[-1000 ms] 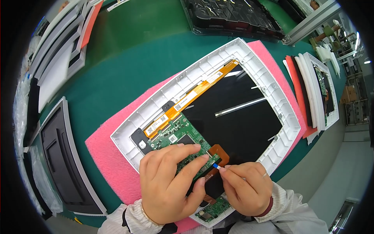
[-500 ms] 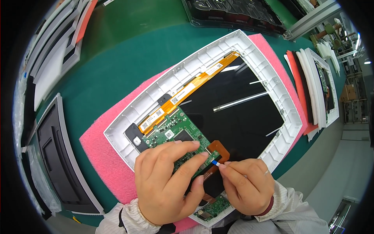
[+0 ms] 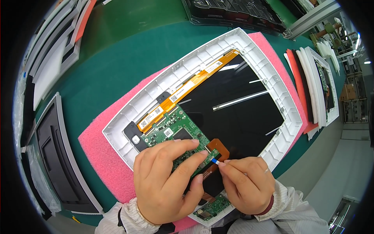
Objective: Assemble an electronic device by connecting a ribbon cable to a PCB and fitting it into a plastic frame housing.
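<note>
The ribbon cable (image 3: 214,160) rose in view, jutting from the right hand (image 3: 249,185).

White frame higher and further left in the picture
Since a second ago, the white frame (image 3: 194,64), green circuit board (image 3: 185,126) and pink foam (image 3: 99,150) have shifted slightly toward the upper left; the left hand (image 3: 167,177) sits a little up and left, the blue-ended ribbon (image 3: 214,160) slightly higher, and the black tray (image 3: 233,12) nearer the top edge.
</note>
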